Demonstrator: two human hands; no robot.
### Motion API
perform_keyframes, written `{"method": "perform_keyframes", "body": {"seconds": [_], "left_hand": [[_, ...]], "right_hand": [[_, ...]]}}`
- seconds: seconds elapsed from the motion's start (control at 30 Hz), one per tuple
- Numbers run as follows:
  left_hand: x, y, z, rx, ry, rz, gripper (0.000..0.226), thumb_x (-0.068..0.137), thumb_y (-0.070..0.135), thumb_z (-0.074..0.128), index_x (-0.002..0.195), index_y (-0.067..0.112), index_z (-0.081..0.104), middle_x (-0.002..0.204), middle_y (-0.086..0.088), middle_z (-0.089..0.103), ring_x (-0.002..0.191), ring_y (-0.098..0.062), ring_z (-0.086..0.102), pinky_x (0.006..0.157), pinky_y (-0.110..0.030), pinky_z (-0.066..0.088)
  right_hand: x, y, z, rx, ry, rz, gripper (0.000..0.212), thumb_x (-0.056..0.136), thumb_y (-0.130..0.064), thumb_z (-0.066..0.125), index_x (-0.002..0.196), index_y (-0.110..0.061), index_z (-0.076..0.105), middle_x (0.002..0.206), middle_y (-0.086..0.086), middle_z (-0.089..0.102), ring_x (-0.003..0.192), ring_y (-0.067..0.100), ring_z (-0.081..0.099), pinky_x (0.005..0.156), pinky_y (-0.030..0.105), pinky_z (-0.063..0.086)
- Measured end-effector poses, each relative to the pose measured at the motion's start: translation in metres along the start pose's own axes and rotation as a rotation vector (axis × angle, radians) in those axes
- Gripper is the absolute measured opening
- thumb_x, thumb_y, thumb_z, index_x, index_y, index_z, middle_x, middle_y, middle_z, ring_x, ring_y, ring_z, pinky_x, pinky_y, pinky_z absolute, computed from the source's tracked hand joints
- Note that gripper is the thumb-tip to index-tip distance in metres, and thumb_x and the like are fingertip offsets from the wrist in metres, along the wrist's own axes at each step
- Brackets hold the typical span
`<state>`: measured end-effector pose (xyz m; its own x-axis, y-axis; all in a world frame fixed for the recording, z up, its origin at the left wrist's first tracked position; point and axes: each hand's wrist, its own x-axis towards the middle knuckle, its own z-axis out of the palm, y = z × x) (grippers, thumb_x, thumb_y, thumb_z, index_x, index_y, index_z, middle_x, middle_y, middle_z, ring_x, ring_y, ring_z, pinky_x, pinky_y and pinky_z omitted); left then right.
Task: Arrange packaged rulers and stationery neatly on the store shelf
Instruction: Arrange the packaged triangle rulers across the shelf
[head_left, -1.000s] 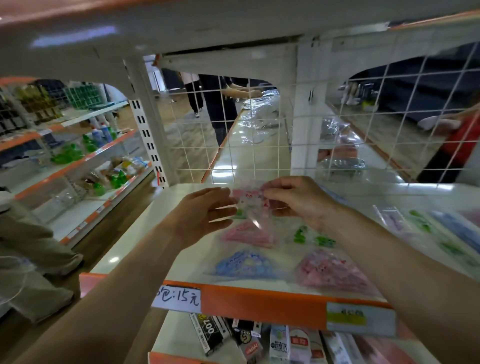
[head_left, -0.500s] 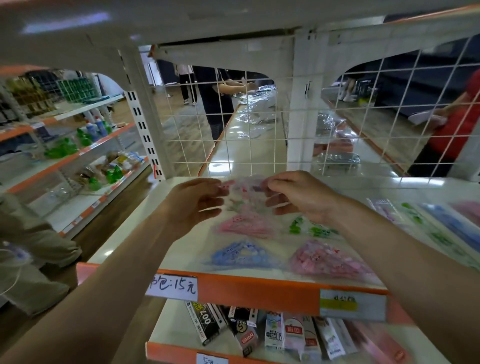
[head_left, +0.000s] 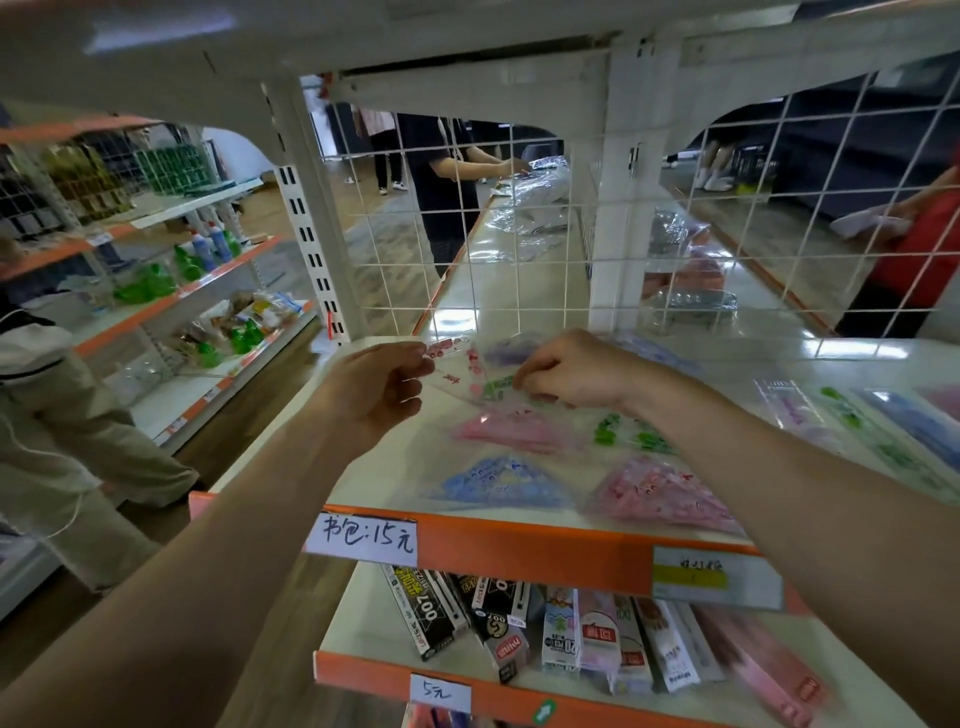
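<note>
Left hand and right hand are both clamped on one clear plastic packet with pink and green printed stationery inside. The left pinches its 9 o'clock edge between thumb and fingers, and the right's fingers curl over its 3 o'clock edge.

The packet is over the back of the white store shelf with orange front lip, just before the white wire grid panel; cannot tell if it touches the shelf.

- At the packet's 6 o'clock: a pink clear-bagged set, then a blue triangular set nearer the lip.
- At 5 o'clock — a green-printed bag and a larger pink bag.
- At 3 o'clock, well apart: long clear ruler packets.

A handwritten white price label is stuck on the lip. Boxed stationery lies on the shelf below.
</note>
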<state>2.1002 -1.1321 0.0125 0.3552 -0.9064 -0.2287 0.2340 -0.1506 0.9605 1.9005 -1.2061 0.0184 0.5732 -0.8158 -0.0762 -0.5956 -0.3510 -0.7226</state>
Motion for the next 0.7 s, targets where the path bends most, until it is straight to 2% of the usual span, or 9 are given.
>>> {"method": "perform_keyframes", "body": {"seconds": [0.07, 0.13, 0.17, 0.27, 0.33, 0.4, 0.5, 0.57, 0.7], "left_hand": [[-0.002, -0.001, 0.003, -0.026, -0.014, -0.012, 0.01, 0.089, 0.004, 0.057, 0.084, 0.009, 0.065, 0.067, -0.004, 0.065, 0.052, -0.012, 0.053, 0.052, -0.024, 0.05], [-0.004, -0.002, 0.004, -0.041, -0.028, -0.02, 0.009, 0.089, 0.003, 0.057, 0.085, 0.007, 0.064, 0.069, -0.006, 0.065, 0.052, -0.014, 0.057, 0.054, -0.026, 0.055], [-0.005, -0.002, 0.005, -0.053, -0.034, -0.023, 0.008, 0.089, 0.002, 0.057, 0.085, 0.006, 0.063, 0.069, -0.007, 0.064, 0.053, -0.015, 0.058, 0.056, -0.027, 0.056], [-0.006, -0.004, 0.008, -0.082, -0.047, -0.039, 0.006, 0.088, 0.0, 0.058, 0.086, 0.003, 0.062, 0.068, -0.01, 0.062, 0.055, -0.018, 0.061, 0.057, -0.029, 0.057], [-0.006, -0.006, 0.012, -0.06, -0.047, -0.048, 0.004, 0.088, 0.0, 0.059, 0.087, 0.002, 0.062, 0.068, -0.011, 0.06, 0.057, -0.019, 0.06, 0.056, -0.03, 0.057], [-0.006, -0.009, 0.015, -0.026, -0.051, -0.049, 0.003, 0.088, -0.001, 0.059, 0.089, 0.0, 0.061, 0.069, -0.012, 0.06, 0.06, -0.02, 0.06, 0.058, -0.032, 0.058], [-0.009, -0.011, 0.019, 0.032, -0.071, -0.044, 0.002, 0.088, -0.003, 0.059, 0.088, -0.002, 0.061, 0.072, -0.015, 0.061, 0.061, -0.021, 0.061, 0.062, -0.036, 0.06], [-0.012, -0.011, 0.023, 0.17, -0.104, -0.03, 0.008, 0.086, -0.003, 0.062, 0.091, 0.003, 0.06, 0.077, -0.014, 0.062, 0.063, -0.02, 0.062, 0.066, -0.034, 0.06], [-0.009, -0.017, 0.024, 0.836, -0.075, 0.208, 0.026, 0.081, 0.009, 0.07, 0.105, 0.015, 0.065, 0.091, -0.003, 0.063, 0.078, -0.015, 0.06, 0.07, -0.025, 0.052]], "right_hand": [[0.003, -0.001, 0.006, -0.072, -0.006, -0.01, 0.025, 0.092, -0.016, 0.058, 0.115, -0.012, 0.067, 0.098, -0.005, 0.063, 0.081, 0.008, 0.056, 0.068, 0.018, 0.042], [0.004, 0.0, 0.008, -0.133, 0.079, -0.024, 0.027, 0.093, -0.017, 0.055, 0.119, -0.013, 0.065, 0.115, 0.001, 0.064, 0.098, 0.016, 0.059, 0.085, 0.026, 0.046], [0.002, -0.001, 0.007, -0.116, 0.131, -0.045, 0.027, 0.094, -0.018, 0.053, 0.118, -0.013, 0.065, 0.115, 0.003, 0.066, 0.098, 0.018, 0.061, 0.086, 0.029, 0.048], [-0.005, -0.007, 0.007, 0.007, 0.178, -0.126, 0.025, 0.096, -0.019, 0.051, 0.115, -0.014, 0.066, 0.098, 0.0, 0.068, 0.076, 0.009, 0.06, 0.065, 0.02, 0.045], [-0.008, -0.01, 0.008, 0.061, 0.147, -0.13, 0.026, 0.096, -0.017, 0.051, 0.116, -0.01, 0.066, 0.097, 0.003, 0.067, 0.078, 0.01, 0.06, 0.065, 0.015, 0.043], [-0.009, -0.01, 0.007, 0.134, 0.167, -0.092, 0.027, 0.097, -0.02, 0.051, 0.111, -0.003, 0.067, 0.094, 0.009, 0.067, 0.079, 0.014, 0.059, 0.063, 0.017, 0.044], [-0.01, -0.007, 0.005, 0.215, 0.156, -0.042, 0.028, 0.094, -0.025, 0.057, 0.107, -0.002, 0.067, 0.079, 0.002, 0.065, 0.064, 0.008, 0.058, 0.054, 0.013, 0.045], [-0.011, -0.004, 0.006, 0.176, 0.129, -0.04, 0.026, 0.09, -0.019, 0.063, 0.114, -0.008, 0.066, 0.077, -0.002, 0.066, 0.061, 0.004, 0.058, 0.047, 0.007, 0.042], [-0.008, 0.004, 0.01, 0.012, 0.134, 0.005, 0.019, 0.089, -0.02, 0.064, 0.099, -0.004, 0.069, 0.074, 0.002, 0.066, 0.061, 0.007, 0.056, 0.053, 0.018, 0.04]]}}
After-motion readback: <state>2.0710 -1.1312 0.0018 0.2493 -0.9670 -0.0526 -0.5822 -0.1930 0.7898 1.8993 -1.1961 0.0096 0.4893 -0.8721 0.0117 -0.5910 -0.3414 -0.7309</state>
